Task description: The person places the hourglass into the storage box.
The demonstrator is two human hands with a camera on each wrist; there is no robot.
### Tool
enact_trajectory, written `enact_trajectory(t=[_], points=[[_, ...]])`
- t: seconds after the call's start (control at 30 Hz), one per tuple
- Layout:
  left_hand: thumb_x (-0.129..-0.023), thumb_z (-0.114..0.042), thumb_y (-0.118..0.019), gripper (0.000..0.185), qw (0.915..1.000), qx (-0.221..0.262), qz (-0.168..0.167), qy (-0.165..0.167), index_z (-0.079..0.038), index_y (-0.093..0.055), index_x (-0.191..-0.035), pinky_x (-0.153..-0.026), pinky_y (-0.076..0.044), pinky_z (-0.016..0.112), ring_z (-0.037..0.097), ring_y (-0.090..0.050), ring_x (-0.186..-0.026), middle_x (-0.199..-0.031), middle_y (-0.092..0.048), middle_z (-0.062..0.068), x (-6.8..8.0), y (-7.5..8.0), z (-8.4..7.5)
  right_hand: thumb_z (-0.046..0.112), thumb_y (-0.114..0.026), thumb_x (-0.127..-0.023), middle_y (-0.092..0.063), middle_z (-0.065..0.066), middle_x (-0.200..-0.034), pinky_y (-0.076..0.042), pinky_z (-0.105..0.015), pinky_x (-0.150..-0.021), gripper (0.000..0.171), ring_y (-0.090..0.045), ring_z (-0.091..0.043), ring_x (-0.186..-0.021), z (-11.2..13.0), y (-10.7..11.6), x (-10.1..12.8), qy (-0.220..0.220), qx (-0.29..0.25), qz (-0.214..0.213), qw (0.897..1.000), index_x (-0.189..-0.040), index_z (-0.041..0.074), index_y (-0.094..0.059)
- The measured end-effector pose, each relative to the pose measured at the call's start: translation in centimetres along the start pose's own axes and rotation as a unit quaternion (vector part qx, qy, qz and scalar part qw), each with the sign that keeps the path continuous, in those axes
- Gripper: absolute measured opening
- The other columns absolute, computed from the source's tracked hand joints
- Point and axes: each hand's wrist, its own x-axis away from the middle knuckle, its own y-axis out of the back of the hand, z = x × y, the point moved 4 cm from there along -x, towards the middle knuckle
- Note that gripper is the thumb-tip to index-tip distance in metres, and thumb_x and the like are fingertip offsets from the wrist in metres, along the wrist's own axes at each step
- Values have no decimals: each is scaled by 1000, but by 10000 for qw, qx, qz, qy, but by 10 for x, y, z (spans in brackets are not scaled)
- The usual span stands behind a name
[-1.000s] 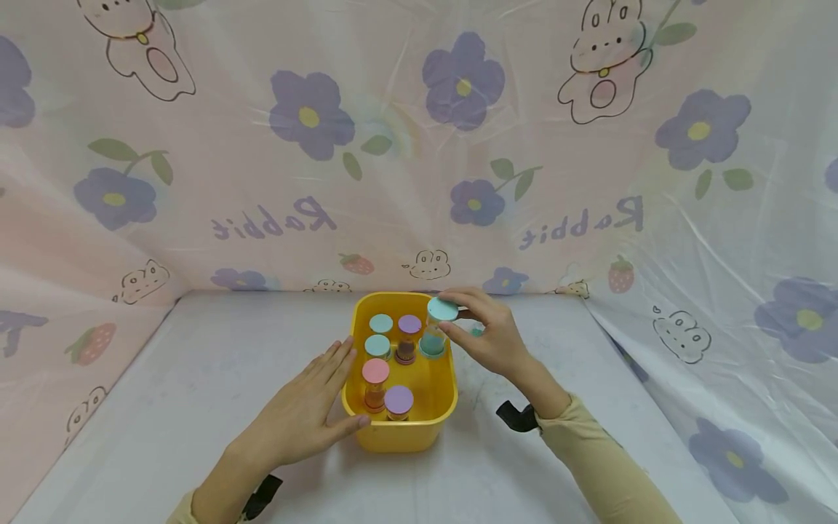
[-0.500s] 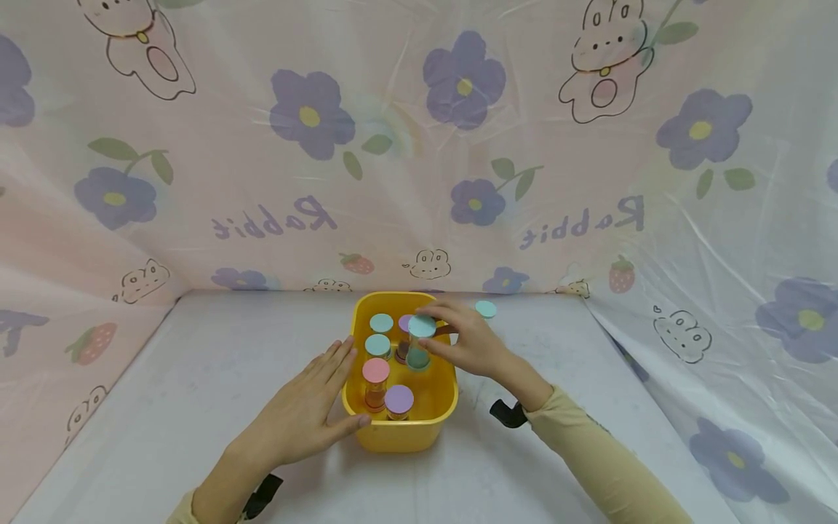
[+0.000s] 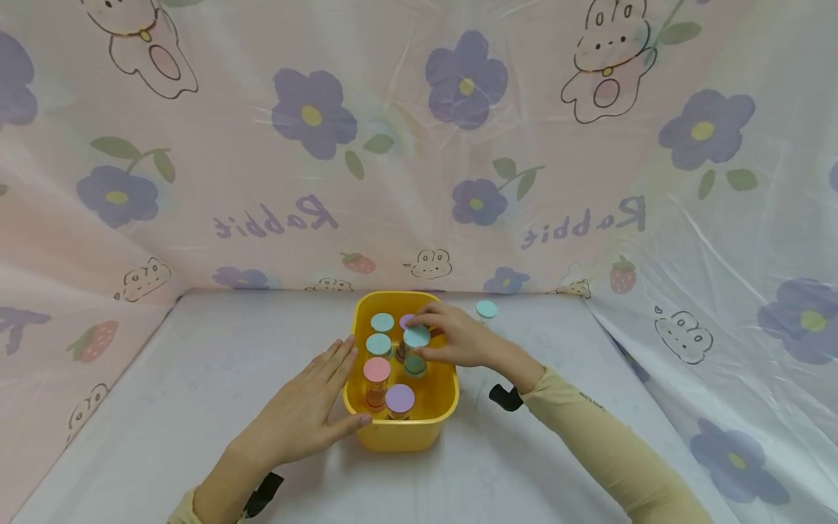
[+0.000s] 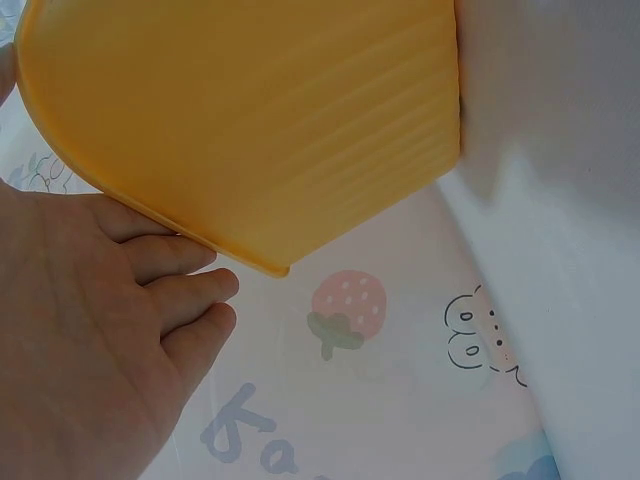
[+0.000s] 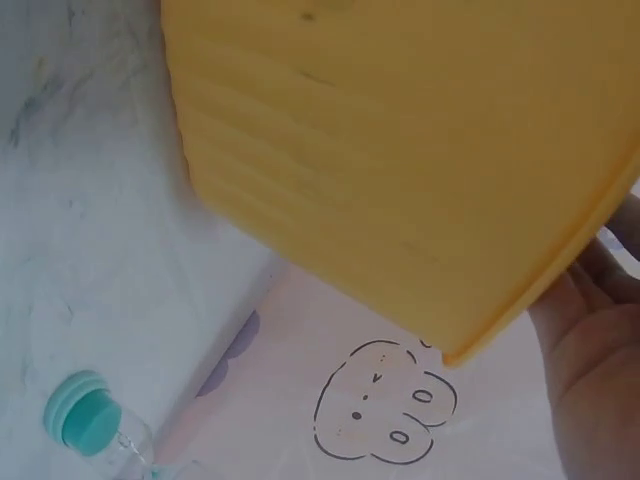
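A yellow tub stands in the middle of the white table and holds several small jars with coloured lids. My right hand reaches over the tub's right rim and pinches a teal-lidded jar among the others. A pink-lidded jar and a purple-lidded jar stand at the front. My left hand lies flat against the tub's left wall, fingers straight. In the left wrist view that hand touches the tub's yellow wall. The right wrist view shows the tub wall.
One more teal-lidded jar stands on the table behind the tub, to the right, also in the right wrist view as a teal-lidded jar. A flowered plastic sheet walls in the table at the back and both sides.
My right hand has carried the teal-lidded jar from above the tub's right rim leftward and down among the other jars. The left hand has stayed still.
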Motion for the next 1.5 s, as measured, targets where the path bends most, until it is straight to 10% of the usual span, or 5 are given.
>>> enact_trajectory(t=[0.53,1.5], points=[[-98,-65,-58,96,10000,48,14,15,1,-28,-163,-125,-28,53,34,-22,-158,-172,-19,15,0,0,0,15,-79,-92,-64,-14,-130,-60,-25,-86,43,-65,-20,-98,-5,-1,-20,-285,731,1027,9916,-132,1,-69],[-97,-66,-58,98,9998,130,117,92,-1,-28,-163,-126,-25,52,33,-20,-158,-172,-18,14,0,0,1,19,-84,-89,-74,2,-107,-55,-19,-74,39,-62,-16,-82,-14,-11,-33,-208,828,1533,9845,-128,13,-76]])
